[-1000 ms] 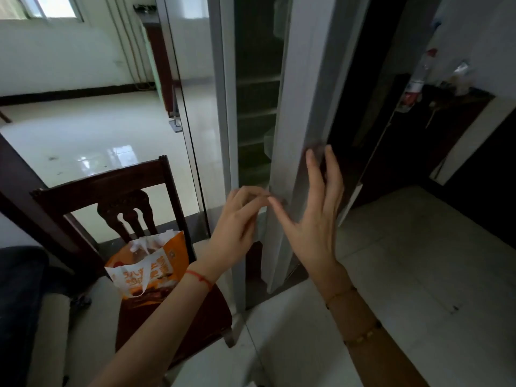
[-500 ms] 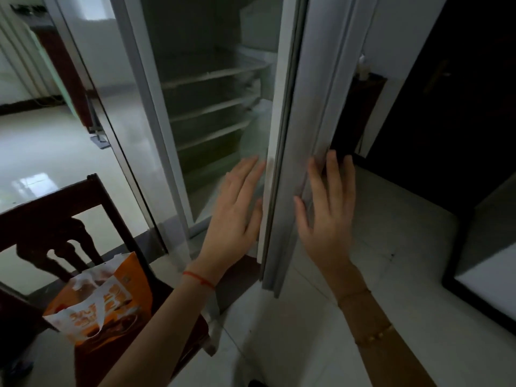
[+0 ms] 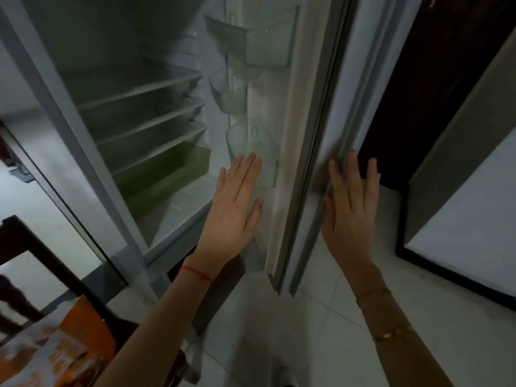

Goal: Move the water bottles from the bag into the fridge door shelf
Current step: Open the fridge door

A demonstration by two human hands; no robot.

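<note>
The fridge door [image 3: 304, 152] stands open, seen edge-on, with clear door shelves [image 3: 251, 43] stacked down its inner side. My left hand [image 3: 234, 208] is flat with fingers spread, against the door's inner side by a lower shelf. Resting on the door's outer edge is my right hand [image 3: 349, 208], fingers apart and holding nothing. The orange and white bag [image 3: 55, 350] sits on a dark wooden chair [image 3: 36, 263] at the bottom left. No bottles show.
Inside the fridge are bare glass shelves [image 3: 139, 93] and a green drawer [image 3: 167, 174]. A dark cabinet with a white panel [image 3: 458, 219] stands close on the right. Pale floor tiles [image 3: 279, 331] lie between fridge and cabinet.
The fridge door has swung further open, with both hands on it, and the door shelves have come into view. The view has shifted right, pushing the bag and chair to the lower left corner.
</note>
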